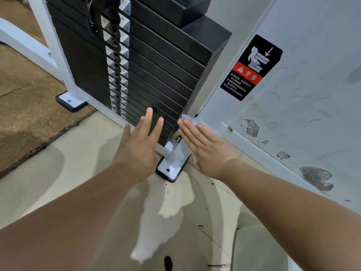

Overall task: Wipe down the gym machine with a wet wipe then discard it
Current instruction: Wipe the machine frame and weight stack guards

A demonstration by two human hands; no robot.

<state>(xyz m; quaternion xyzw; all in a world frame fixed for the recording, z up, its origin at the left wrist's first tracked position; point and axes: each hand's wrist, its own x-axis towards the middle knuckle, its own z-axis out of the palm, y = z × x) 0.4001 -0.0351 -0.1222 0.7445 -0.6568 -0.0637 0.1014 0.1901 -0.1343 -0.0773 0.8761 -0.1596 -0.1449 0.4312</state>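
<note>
— Pale floor (58, 163) runs under everything, with a brown rubber mat (29, 98) along its left edge. What stands on it?

— From the head camera, the gym machine (56, 55). It has a black weight stack (160, 61) inside a white frame. The right upright (212, 90) comes down to a bolted foot plate (169, 169) on the floor. Just beside it is a pale panel (312, 55) with a warning sticker (252, 67) and chipped paint along its lower edge. Whether that is a wall or a guard, I cannot tell.

— Where is the wipe?

— The wet wipe (190, 119) lies on the lower end of that upright, just above the foot plate. The right hand (207, 149) presses it there with straight fingers held close together. A crumpled white edge shows past the fingertips.

— And the other hand?

— The left hand (140, 147) is spread wide with straight fingers and holds nothing. It sits in front of the lowest plates of the stack. Whether it touches them, I cannot tell.

— How far along is the job?

— I judge the wiping to be under way, low on the frame. No wet sheen shows which parts are done, so I cannot say how much of the machine remains. The discarding is certainly left to do: the wipe is in use on the upright, and no bin is in view.
</note>
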